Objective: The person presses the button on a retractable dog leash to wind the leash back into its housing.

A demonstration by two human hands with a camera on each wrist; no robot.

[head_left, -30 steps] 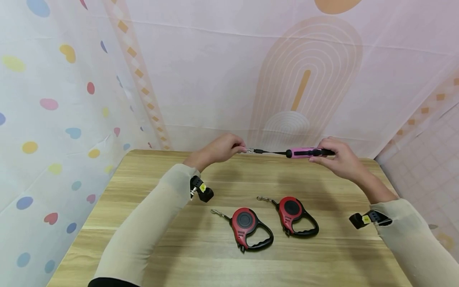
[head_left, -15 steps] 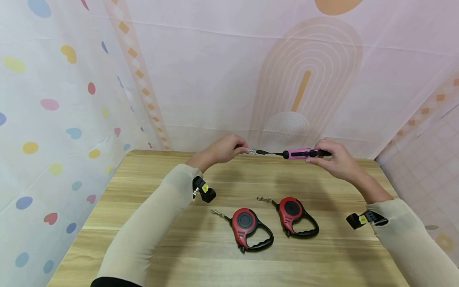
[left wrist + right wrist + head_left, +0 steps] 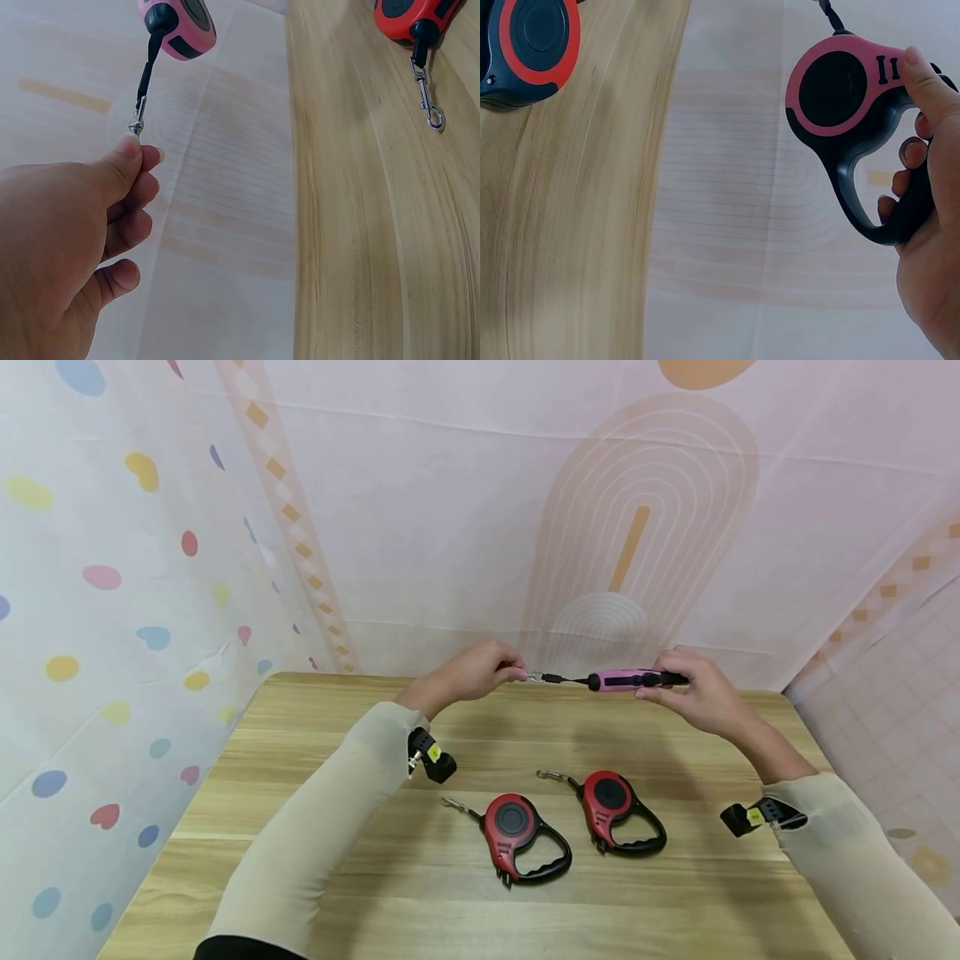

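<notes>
Left hand (image 3: 468,672): raised over the far edge of the desk (image 3: 315,860), fingers curled, thumb and forefinger pinching the small metal clip (image 3: 136,124) at the end of the cord. In the left wrist view the clip is a slim, bright swivel piece; the thumb tip sits right at its lower end. A beige sleeve covers the forearm, with a black wrist strap at the cuff.

Cord (image 3: 570,679): short, flat, black, drawn out in a nearly straight line between the two hands, held in the air above the desk's far edge.

Pink retractable leash (image 3: 626,679): rounded housing of smooth pink plastic with a black round centre disc and a black looped handle. The right hand (image 3: 701,697) grips it; in the right wrist view the fingers curl round the black handle and the thumb lies on the pink top by the two black button slots. The leash touches nothing but the hands.

Desk: light wood-grain top, matt, with rounded corners. Two red retractable leashes lie flat near the middle, the left one (image 3: 517,833) and the right one (image 3: 618,810) just beside each other but apart. Both have red housings, black centre discs and black handles toward the near right; their short cords and metal clips point to the far left.

Open room: bare desk surface lies to the left of the red pair, in front of them, and between them and the raised hands. Pale patterned fabric closes in the left, back and right sides.
</notes>
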